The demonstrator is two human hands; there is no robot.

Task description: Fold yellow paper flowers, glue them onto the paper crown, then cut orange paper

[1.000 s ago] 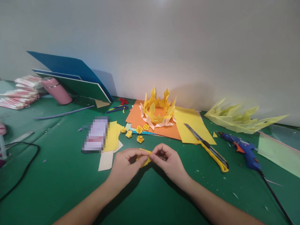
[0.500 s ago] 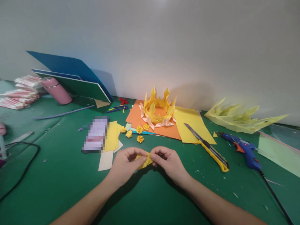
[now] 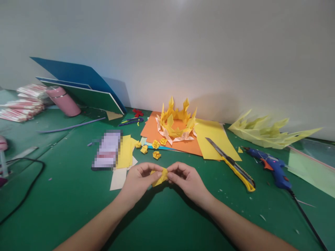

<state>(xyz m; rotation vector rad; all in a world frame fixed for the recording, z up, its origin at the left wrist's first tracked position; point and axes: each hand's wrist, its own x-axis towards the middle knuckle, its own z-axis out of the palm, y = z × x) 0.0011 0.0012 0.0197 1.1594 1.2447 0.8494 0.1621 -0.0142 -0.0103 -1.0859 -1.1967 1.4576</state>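
Note:
A small folded piece of yellow paper (image 3: 160, 178) is held above the green table between my two hands. My left hand (image 3: 140, 181) pinches its left side, thumb in front. On its right edge, the thumb and index finger of my right hand (image 3: 187, 180) are closed. Parts of the paper are covered by my fingertips. Just beyond my hands lie several small yellow folded paper flowers (image 3: 156, 154). Behind them a yellow folded-paper crown (image 3: 178, 129) with a pale pink base rests on orange paper (image 3: 150, 127).
To the right lie a yellow utility knife (image 3: 235, 170), a blue glue gun (image 3: 277, 170) with its cord, and a pale yellow folded-paper piece (image 3: 269, 130). A phone (image 3: 108, 150) and yellow sheets (image 3: 125, 153) are at left. Farther back stand a pink bottle (image 3: 64, 101) and blue board (image 3: 78, 75).
Both hands have shifted very slightly up and left with the yellow paper, which has turned a little between the fingers. The other things stay where they were.

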